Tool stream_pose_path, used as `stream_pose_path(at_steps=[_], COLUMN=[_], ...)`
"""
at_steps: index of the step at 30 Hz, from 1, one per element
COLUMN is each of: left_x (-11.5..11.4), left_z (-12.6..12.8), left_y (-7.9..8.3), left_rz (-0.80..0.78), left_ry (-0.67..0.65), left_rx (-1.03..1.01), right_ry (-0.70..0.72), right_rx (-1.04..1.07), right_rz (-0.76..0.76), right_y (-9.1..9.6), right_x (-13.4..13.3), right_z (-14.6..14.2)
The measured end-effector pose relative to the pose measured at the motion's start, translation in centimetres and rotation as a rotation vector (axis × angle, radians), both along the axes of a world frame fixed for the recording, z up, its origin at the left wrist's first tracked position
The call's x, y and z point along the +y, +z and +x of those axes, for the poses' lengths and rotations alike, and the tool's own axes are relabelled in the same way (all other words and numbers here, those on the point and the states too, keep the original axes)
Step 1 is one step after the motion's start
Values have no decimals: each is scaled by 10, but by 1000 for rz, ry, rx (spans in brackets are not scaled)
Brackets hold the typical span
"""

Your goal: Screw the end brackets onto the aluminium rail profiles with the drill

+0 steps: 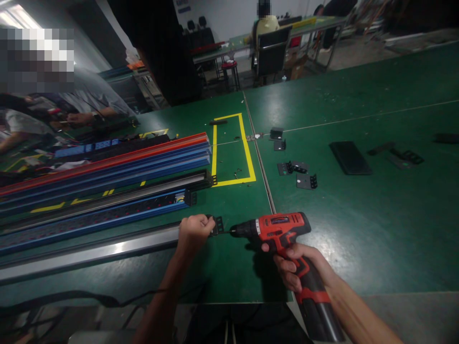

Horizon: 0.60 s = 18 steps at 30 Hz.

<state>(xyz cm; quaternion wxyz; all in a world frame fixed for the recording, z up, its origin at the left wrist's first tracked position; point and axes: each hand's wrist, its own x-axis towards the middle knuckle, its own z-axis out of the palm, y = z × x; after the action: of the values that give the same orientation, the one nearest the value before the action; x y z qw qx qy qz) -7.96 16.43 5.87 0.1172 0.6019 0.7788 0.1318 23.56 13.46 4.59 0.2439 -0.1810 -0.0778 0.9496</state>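
My right hand (299, 265) grips the handle of a red and black cordless drill (281, 229), whose bit points left into a small black bracket (217, 224). That bracket sits at the end of a long silver and black rail (107, 248) lying across the green table (358, 229). My left hand (195, 229) is closed over the rail's end, right beside the bracket, holding it down.
Several long blue, red and black rails (107, 167) lie stacked behind the silver one. Loose black brackets (297, 173) and a flat black plate (349, 157) lie to the right of a yellow taped rectangle (233, 150). Other people sit at the left and far back.
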Motion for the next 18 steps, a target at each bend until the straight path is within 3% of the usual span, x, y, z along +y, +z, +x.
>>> stream_pose_path(at_steps=[8, 18], left_x=[1, 0], left_z=[0, 1], left_y=[-2, -7], left_rz=[14, 1], left_ry=[-20, -23], left_rx=[8, 3], right_ry=[44, 70], right_rx=[-18, -165], right_rz=[-16, -56], right_y=[-1, -16], right_x=[8, 20], right_z=[3, 11])
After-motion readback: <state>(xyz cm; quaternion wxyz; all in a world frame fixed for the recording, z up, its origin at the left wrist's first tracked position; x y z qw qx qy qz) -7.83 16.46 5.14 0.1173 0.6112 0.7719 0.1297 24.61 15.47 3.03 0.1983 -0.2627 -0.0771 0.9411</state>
